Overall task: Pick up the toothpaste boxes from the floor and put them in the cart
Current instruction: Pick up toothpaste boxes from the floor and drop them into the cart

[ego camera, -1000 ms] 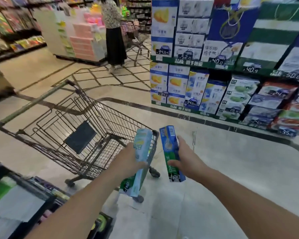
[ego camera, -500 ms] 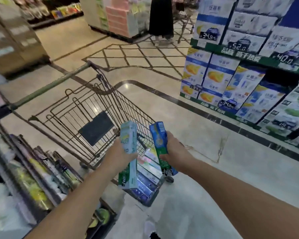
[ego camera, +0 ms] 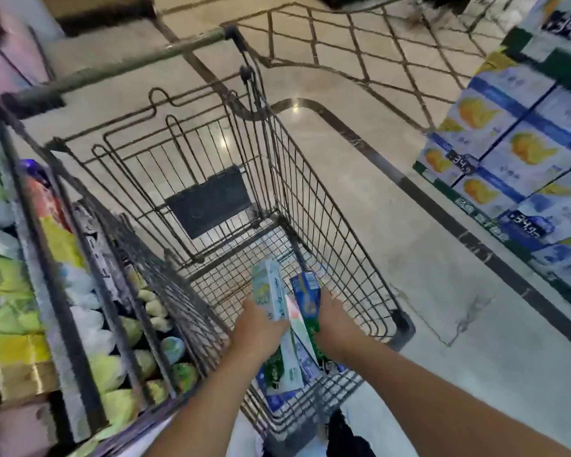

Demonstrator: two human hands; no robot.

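Observation:
My left hand grips a pale green and white toothpaste box, held upright. My right hand grips a blue and green toothpaste box, also upright. Both hands hover over the near end of the wire shopping cart, inside its basket rim. More toothpaste boxes lie on the cart's bottom just beneath my hands. The two held boxes are close together, almost touching.
A shelf of packaged goods runs along the cart's left side. Stacked blue and white cartons with price tags fill the shelving at right. Marble floor lies between cart and cartons. The cart's handle is at the far end.
The view has tilted down and moved closer over the cart. Both hands with their boxes have moved forward, from outside the cart's near edge to above its basket.

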